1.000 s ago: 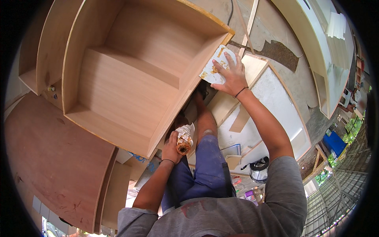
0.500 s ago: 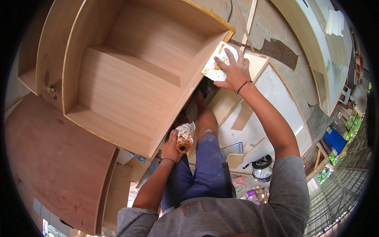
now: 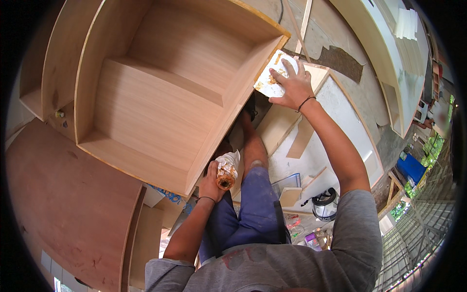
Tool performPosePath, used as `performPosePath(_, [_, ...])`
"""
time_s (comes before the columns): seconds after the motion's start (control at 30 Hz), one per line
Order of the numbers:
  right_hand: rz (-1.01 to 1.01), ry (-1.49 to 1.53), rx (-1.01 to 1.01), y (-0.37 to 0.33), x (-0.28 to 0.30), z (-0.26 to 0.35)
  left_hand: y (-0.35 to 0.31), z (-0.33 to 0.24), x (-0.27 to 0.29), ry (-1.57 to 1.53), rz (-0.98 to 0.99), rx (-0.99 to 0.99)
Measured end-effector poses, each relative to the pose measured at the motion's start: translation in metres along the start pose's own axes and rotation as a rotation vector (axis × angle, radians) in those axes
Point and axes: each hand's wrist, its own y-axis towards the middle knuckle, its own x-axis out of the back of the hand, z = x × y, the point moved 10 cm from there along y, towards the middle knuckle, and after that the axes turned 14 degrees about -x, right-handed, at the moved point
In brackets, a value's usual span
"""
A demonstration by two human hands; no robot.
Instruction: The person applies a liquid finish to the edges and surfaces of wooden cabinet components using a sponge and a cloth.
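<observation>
My right hand (image 3: pixel 295 88) holds a thin white square spreader (image 3: pixel 264 86) smeared with brown paste. Fingers lie spread over its face, the thumb at its lower edge. The spreader's left side meets the front edge of a wooden cabinet (image 3: pixel 160 92) near its upper right corner; whether it presses there I cannot tell. Lower down, my left hand (image 3: pixel 210 185) is wrapped round a crumpled white tube-like packet (image 3: pixel 228 165). Brown paste coats the packet's open end, which faces up toward me. This hand is just beside the cabinet's lower right edge, above my left thigh.
Inside the cabinet is a raised step (image 3: pixel 165 80). A reddish-brown board (image 3: pixel 68 199) lies at left. On the right are a white-faced panel (image 3: pixel 335 114) with a wooden frame, a black-and-white bucket-like container (image 3: pixel 325 205) and a blue bin (image 3: pixel 411 168). A long pale cabinet (image 3: pixel 379 53) stands farther back.
My right hand and the spreader have shifted slightly to the right, by the cabinet's edge. The left hand keeps its grip on the packet in nearly the same place.
</observation>
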Motion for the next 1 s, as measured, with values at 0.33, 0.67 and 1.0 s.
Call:
performPosePath(0.33, [-0.051, 0.073, -0.001, 0.009, -0.011, -0.005, -0.02, 0.011, -0.015, -0.026, 0.008, 0.016])
performPosePath(0.67, [-0.058, -0.002, -0.009, 0.012, 0.011, -0.004, -0.022, 0.003, -0.023, -0.037, 0.008, 0.048])
performPosePath(1.0, [0.102, -0.015, -0.063, -0.012, 0.013, -0.02, -0.038, -0.001, -0.05, 0.09, 0.014, -0.043])
